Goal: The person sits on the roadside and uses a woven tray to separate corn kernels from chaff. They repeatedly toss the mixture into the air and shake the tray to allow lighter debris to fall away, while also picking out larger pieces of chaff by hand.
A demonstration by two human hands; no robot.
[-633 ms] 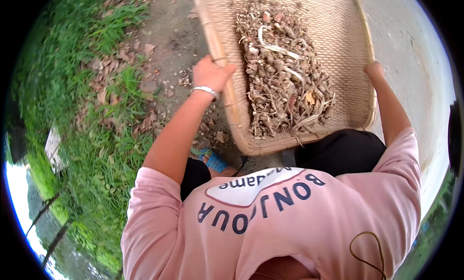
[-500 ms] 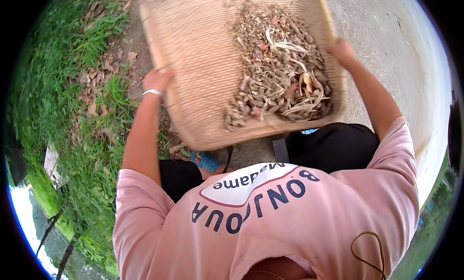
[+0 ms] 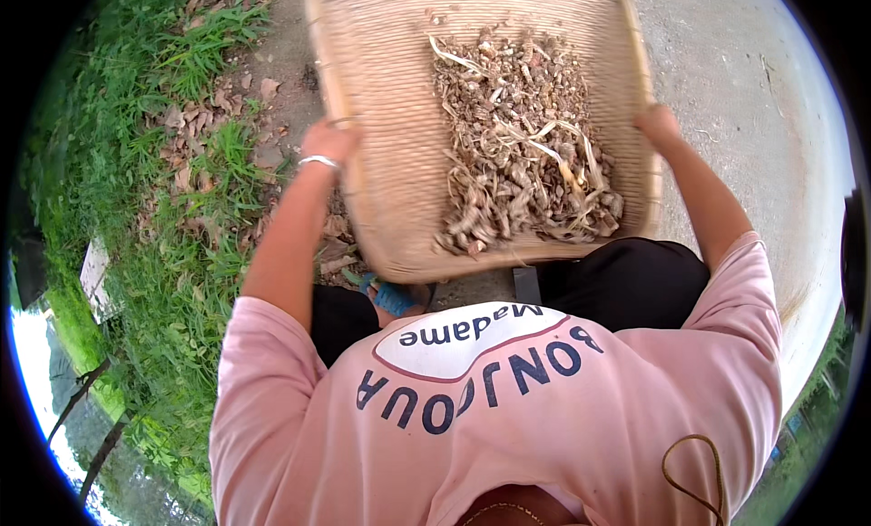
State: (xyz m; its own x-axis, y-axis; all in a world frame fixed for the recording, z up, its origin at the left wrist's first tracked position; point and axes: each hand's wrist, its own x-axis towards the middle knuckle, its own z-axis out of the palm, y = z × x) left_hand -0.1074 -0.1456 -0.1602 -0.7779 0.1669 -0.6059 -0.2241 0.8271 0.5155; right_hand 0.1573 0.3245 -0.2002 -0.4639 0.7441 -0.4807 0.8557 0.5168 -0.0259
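Ground: one paved surface (image 3: 717, 63) past the right edge of the woven tray (image 3: 390, 117); grass (image 3: 109, 172) well past its left edge.
Woven tray: quantity one; positioned in front of the body, between both hands. Side edges run away from the body, leaning left toward the far end. Far edge lies at the view limit; long axis cannot be confirmed.
Dried root heap (image 3: 517, 108): quantity one, inside the tray, offset to the right and near edges. Long axis roughly follows the side edges. Pieces overlap and blur; uncountable.
Left hand (image 3: 331, 143): closed around the left edge; fingers blurred.
Right hand (image 3: 660, 127): closed on the right edge; fingers mostly hidden.
Blue sandal (image 3: 392, 298): one visible, near the near-left corner, partly covered.
Pale strands (image 3: 454, 56): at least two, atop the heap.
Bracelet (image 3: 318, 161): one, left wrist.
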